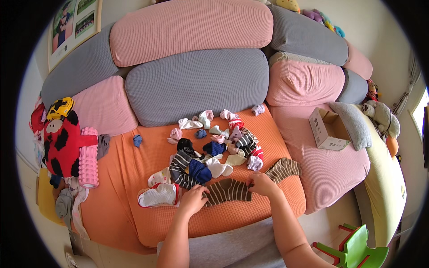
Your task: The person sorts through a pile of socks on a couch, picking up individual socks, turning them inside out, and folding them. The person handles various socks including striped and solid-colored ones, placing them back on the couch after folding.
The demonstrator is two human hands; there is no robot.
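A brown sock with pale stripes lies stretched sideways on the orange sofa seat. My left hand pinches its left end, and my right hand grips its right end. Just beyond my right hand lies a second brown striped sock. Behind my hands spreads a loose pile of socks, among them a navy knitted sock, a grey striped sock, a white sock and a black sock. White slipper socks with red trim rest left of my left hand.
An open cardboard box stands on the pink seat at right. At left are a red plush toy, a pink foam roller and a yellow toy car. A small blue sock lies apart. A green child's chair stands at lower right.
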